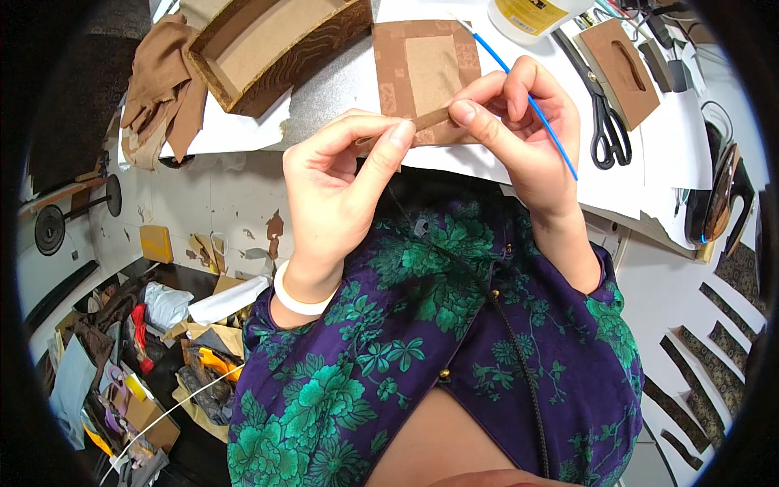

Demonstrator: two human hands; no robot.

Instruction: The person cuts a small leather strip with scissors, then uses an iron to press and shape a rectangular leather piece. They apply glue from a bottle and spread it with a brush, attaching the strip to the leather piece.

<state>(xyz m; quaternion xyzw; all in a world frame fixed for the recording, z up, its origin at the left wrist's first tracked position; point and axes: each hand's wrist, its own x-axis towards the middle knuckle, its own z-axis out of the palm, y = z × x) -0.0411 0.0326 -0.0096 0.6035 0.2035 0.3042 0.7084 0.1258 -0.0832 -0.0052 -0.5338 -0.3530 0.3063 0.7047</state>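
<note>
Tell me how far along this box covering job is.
Looks done: a brown covered box sits on the table, a wrapped panel beside it. In hand: both hands pinch a thin brown strip, left hand, right hand also holding a blue brush. Left: patterned strips lie at right.

A white worktable (pixel 243 134) spans the top of the view under even, bright light. Below its front edge, a white panel (pixel 203 211) shows chipped, peeling paint. Left of the table and lower down, a dark floor (pixel 174 280) is heaped with paper and fabric scraps (pixel 162 357). Right of the table, a white surface (pixel 682 300) carries dark patterned strips (pixel 698 361).
</note>
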